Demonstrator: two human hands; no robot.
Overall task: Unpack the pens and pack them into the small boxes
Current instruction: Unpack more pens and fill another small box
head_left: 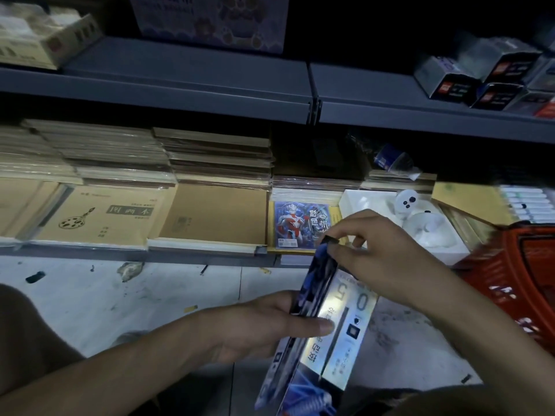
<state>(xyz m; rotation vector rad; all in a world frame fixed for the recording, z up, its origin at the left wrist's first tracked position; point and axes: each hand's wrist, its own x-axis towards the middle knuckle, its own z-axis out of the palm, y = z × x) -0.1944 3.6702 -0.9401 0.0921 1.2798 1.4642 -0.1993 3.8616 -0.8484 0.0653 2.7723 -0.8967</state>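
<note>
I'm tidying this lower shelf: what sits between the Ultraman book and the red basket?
A white tray holding a white round-headed figure lies between the Ultraman book and the red basket, its near corner behind the right hand; head view.

left hand [264, 322]: bare | right hand [387, 253]: bare | forearms [135, 364]: uncovered as far as the frame shows

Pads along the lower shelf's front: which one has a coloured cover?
The blue pad with the red-and-silver figure, just beyond the right hand pinching the pen box. The brown pads left of it lack colour print.
</note>
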